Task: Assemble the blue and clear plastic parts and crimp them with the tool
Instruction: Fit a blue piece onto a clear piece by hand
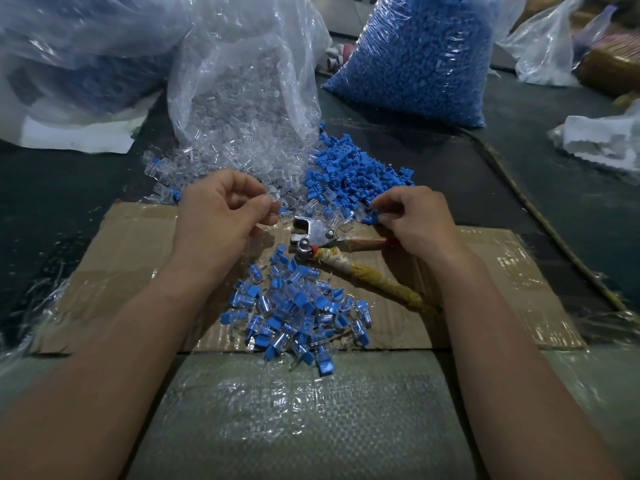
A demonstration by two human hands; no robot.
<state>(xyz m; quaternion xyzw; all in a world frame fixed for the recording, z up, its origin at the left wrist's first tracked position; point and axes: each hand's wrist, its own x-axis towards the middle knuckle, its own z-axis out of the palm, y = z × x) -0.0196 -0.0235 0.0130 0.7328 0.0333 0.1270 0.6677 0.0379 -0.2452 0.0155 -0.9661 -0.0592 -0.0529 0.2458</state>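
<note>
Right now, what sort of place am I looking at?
Probably a hand-assembly workshop: a bulk bag of blue parts, a bag of clear parts, and a crimping tool beside a pile of assembled pieces.

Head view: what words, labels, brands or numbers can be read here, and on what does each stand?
None: no readable text shows anywhere.
The cardboard sheet is bare, only tape glare.
The crimping tool shows no legible brand or number.
The bag of clear parts and the bag of blue parts show no labels.

matt cardboard [138, 244], shiny metal tool [313, 233]
</note>
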